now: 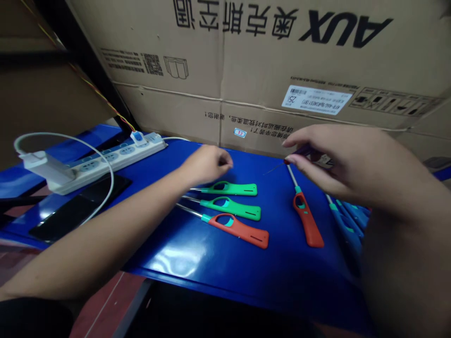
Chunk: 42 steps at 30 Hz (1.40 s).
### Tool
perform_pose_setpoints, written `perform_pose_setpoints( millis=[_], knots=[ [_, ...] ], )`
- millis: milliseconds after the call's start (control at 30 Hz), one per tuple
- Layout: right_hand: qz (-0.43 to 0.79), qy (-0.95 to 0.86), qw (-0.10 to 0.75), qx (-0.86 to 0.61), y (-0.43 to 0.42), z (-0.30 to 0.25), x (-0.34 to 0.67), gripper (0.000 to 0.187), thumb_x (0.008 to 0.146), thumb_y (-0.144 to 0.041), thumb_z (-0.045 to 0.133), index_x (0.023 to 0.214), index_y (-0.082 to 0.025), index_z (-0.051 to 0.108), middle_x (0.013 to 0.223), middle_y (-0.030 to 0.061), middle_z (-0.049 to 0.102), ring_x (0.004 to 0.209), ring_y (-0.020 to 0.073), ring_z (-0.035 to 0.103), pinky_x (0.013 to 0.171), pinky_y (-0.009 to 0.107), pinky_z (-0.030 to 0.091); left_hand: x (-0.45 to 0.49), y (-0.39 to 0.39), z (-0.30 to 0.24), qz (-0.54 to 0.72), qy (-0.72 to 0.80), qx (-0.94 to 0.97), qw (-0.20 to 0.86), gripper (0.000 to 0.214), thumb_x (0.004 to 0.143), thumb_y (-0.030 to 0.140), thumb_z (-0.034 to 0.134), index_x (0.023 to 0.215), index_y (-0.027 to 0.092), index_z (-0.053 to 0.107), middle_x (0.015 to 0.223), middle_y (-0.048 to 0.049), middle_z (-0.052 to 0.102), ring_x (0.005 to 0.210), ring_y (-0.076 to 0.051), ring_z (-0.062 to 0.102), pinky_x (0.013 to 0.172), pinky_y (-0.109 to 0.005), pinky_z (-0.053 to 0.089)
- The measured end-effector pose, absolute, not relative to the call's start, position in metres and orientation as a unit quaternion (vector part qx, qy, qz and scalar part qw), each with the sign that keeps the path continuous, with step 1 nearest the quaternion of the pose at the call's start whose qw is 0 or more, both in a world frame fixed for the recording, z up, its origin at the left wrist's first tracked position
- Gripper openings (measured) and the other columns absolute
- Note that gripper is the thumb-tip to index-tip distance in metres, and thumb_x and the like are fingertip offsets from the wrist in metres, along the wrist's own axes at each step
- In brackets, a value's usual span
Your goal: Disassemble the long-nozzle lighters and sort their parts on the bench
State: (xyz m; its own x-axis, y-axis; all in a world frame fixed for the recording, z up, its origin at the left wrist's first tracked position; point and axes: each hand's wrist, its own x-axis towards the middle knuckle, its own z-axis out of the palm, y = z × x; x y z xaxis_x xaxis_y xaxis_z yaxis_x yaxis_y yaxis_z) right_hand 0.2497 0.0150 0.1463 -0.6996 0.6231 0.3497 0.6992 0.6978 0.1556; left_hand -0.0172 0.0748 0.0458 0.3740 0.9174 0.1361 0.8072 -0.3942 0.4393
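My left hand [207, 164] is curled closed just above the table, beyond the metal rods of three lighters; whatever its fingers may hold is hidden. Those long-nosed lighters lie side by side: a green lighter [239, 189], a second green lighter [243, 209] and an orange lighter [246, 232]. In my right hand [338, 159] is a small screwdriver [303, 150] with a dark handle, a red collar and a needle-thin shaft pointing left. Below it lies another orange lighter [310, 223], rod pointing away from me. Several blue lighters [347, 223] are partly covered by my right forearm.
A white power strip [116, 157] with a plugged-in charger [47, 166] and cable runs along the table's left. Near it lies a black phone [70, 213]. A large cardboard box [246, 65] stands behind the blue table [211, 263], whose front edge faces me.
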Motion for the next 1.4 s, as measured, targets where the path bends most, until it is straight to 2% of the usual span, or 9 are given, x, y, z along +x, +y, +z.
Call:
perform_pose_setpoints(
  millis=[200,400,567,800,967,1133,1233,1333,1400],
  knots=[
    [-0.132,-0.902,0.140,-0.386,0.016,0.150,0.259,0.030,0.095,-0.034,0.048,0.120,-0.023,0.060,0.099,0.0093,0.072,0.083,0.0266,0.067,0.070,0.038,0.048,-0.079,0.098,0.053,0.028,0.650,0.751,0.112,0.021,0.073,0.036,0.068,0.084,0.021,0.077,0.075,-0.0008,0.074,0.068,-0.017,0.063,0.060,-0.024,0.041],
    [-0.139,-0.908,0.141,-0.368,0.016,0.147,0.258,0.031,0.095,-0.035,0.047,0.119,-0.021,0.061,0.101,0.0083,0.073,0.082,0.0238,0.067,0.069,0.036,0.048,-0.082,0.100,0.047,-0.048,0.635,0.763,0.116,0.022,0.071,0.040,0.070,0.083,0.022,0.076,0.083,-0.0018,0.076,0.074,-0.017,0.065,0.063,-0.023,0.040],
    [-0.133,-0.905,0.146,-0.376,0.013,0.148,0.262,0.031,0.095,-0.036,0.048,0.118,-0.020,0.062,0.099,0.0089,0.073,0.081,0.0231,0.068,0.068,0.036,0.049,-0.100,0.100,0.053,-0.044,0.608,0.780,0.140,0.025,0.073,0.040,0.067,0.088,0.022,0.076,0.088,-0.0033,0.076,0.080,-0.020,0.067,0.067,-0.025,0.042],
    [-0.133,-0.889,0.125,-0.420,0.005,0.156,0.269,0.025,0.097,-0.033,0.048,0.114,-0.021,0.061,0.095,0.0089,0.072,0.077,0.0211,0.068,0.067,0.034,0.049,-0.117,0.105,0.039,-0.021,0.561,0.803,0.200,0.048,0.063,0.046,0.075,0.104,0.021,0.070,0.097,-0.0041,0.074,0.085,-0.019,0.067,0.071,-0.022,0.043],
    [-0.157,-0.881,0.182,-0.407,0.000,0.151,0.292,0.024,0.093,-0.036,0.052,0.109,-0.023,0.063,0.086,0.0038,0.073,0.067,0.0171,0.067,0.059,0.030,0.048,-0.112,0.114,0.026,-0.005,0.586,0.782,0.211,0.048,0.061,0.052,0.075,0.096,0.020,0.071,0.093,-0.0032,0.075,0.084,-0.019,0.067,0.072,-0.023,0.043],
    [-0.095,-0.856,0.181,-0.475,-0.020,0.120,0.331,0.025,0.091,-0.040,0.053,0.106,-0.025,0.066,0.092,0.0041,0.075,0.075,0.0197,0.070,0.064,0.032,0.052,-0.118,0.123,0.019,0.020,0.591,0.772,0.232,0.043,0.060,0.054,0.074,0.088,0.020,0.073,0.086,-0.0021,0.075,0.082,-0.020,0.067,0.072,-0.024,0.044],
    [-0.050,-0.768,0.299,-0.564,-0.051,0.089,0.356,0.020,0.083,-0.041,0.063,0.098,-0.029,0.069,0.087,0.0055,0.074,0.070,0.0228,0.068,0.060,0.036,0.051,-0.119,0.123,0.024,0.019,0.585,0.778,0.228,0.039,0.064,0.051,0.073,0.086,0.019,0.073,0.086,-0.0031,0.075,0.081,-0.020,0.067,0.073,-0.026,0.045],
    [0.005,-0.557,0.531,-0.639,-0.084,0.057,0.378,0.016,0.071,-0.036,0.075,0.086,-0.033,0.072,0.083,0.0083,0.071,0.064,0.0246,0.064,0.056,0.041,0.046,-0.098,0.105,0.036,0.064,0.564,0.800,0.195,0.041,0.073,0.051,0.069,0.098,0.019,0.073,0.096,-0.0046,0.076,0.088,-0.021,0.068,0.081,-0.028,0.048],
    [0.061,-0.419,0.683,-0.596,-0.101,0.042,0.389,0.019,0.059,-0.034,0.081,0.075,-0.034,0.072,0.077,0.0080,0.067,0.060,0.0238,0.059,0.056,0.045,0.043,-0.069,0.079,0.043,0.141,0.530,0.821,0.160,0.049,0.084,0.056,0.058,0.115,0.019,0.069,0.113,-0.0077,0.073,0.103,-0.023,0.066,0.092,-0.032,0.048]
  ],
)
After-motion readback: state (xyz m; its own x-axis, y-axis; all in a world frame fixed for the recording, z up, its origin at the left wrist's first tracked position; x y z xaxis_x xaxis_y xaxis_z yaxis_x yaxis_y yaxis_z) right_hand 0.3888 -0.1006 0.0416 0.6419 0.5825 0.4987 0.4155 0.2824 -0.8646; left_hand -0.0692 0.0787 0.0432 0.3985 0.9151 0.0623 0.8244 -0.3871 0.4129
